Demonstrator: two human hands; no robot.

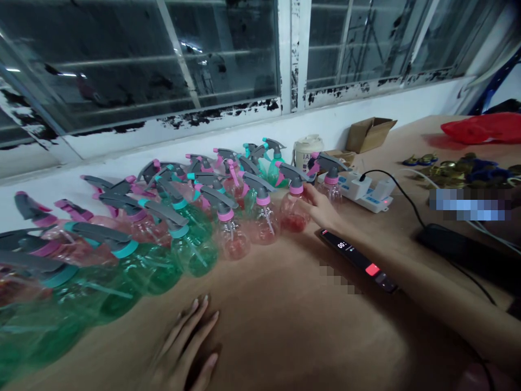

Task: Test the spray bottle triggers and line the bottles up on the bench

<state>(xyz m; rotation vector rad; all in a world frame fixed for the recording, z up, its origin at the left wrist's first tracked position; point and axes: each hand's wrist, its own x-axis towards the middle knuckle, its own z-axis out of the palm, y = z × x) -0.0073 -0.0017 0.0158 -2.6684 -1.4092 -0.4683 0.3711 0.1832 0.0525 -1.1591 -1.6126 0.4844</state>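
My right hand (319, 206) reaches forward and its fingers close round the side of a pink spray bottle (293, 220). That bottle stands upright at the right end of the front row, with a grey and pink trigger head. My left hand (189, 347) is open above or on the table's near part, fingers stretched and a little apart, with nothing in it. Beside the held bottle stand another pink spray bottle (264, 225) and a clear pinkish one (234, 239). A green spray bottle (195, 252) with a teal collar is nearest ahead of my left hand.
Several more green and pink bottles fill the left along the wall. A lit phone (356, 259) lies under my right forearm. Behind are a white tub (307, 152), a cardboard box (369, 136), a power strip (372, 196) with cables, and a red bag (484, 129).
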